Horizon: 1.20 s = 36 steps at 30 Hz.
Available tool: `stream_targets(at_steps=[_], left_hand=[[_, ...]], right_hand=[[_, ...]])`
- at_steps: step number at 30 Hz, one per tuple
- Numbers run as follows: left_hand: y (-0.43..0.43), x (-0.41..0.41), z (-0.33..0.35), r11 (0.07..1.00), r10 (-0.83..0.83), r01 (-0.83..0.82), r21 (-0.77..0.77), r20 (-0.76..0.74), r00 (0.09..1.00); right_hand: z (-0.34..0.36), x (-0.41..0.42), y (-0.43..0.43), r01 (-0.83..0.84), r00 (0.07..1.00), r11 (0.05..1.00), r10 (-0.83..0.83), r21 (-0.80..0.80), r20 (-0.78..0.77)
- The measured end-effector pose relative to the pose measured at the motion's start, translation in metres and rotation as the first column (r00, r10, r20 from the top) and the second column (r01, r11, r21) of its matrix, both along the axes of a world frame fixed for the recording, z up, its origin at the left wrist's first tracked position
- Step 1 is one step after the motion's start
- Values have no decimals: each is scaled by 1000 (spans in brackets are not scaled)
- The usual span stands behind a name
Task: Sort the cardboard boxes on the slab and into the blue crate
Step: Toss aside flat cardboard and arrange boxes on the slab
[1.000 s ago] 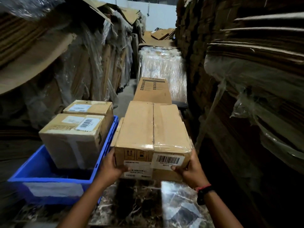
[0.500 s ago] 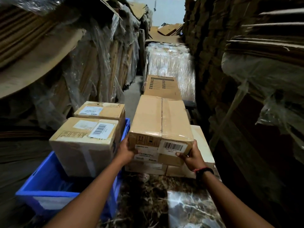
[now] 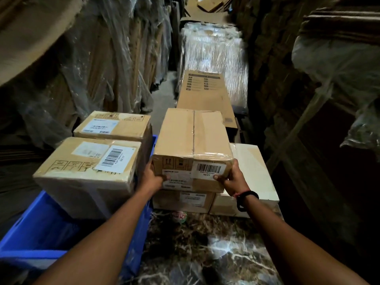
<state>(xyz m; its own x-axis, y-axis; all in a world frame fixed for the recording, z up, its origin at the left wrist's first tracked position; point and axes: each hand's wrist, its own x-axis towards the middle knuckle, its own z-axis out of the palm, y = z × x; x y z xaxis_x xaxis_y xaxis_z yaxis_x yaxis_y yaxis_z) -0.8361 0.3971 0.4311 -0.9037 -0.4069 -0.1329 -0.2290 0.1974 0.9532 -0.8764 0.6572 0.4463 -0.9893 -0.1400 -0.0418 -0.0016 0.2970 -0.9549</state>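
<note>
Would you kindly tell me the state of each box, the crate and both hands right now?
Held box: taped shut, gripped at both near corners.
Left hand: grips the held box.
Right hand: grips the held box.
Blue crate: holds two sealed boxes.
Slab boxes: closed, side by side, beneath the held box.

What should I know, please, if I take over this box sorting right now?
Left hand and right hand each grip the near end of the taped box, above a brown box and a white box on the marble slab.
Done: a front box and a rear box stand in the blue crate.
Left: set the taped box down, probably on that stack.
</note>
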Motion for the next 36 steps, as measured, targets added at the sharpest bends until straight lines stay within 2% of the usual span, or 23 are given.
stream_targets(at_steps=[8, 15, 19, 24, 36], left_hand=[[-2, -10, -12, 989, 136, -139, -52, -48, 989], [-5, -2, -19, 989, 121, -122, -83, -18, 992], [-9, -2, -20, 983, 112, -109, -150, 9, 994], [-8, 0, -18, 970, 148, -146, -195, -3, 989], [-2, 6, -14, 959, 154, -141, -245, 33, 988]], right_hand=[[-15, -2, -19, 5, 999, 1000, -4, 20, -32], [-30, 4, -16, 4, 999, 998, -2, 67, -36], [-30, 2, -15, 8, 1000, 997, -6, 73, -22], [-24, 0, -15, -8, 1000, 996, 8, 91, -4], [-24, 1, -18, 48, 998, 994, -53, 102, 46]])
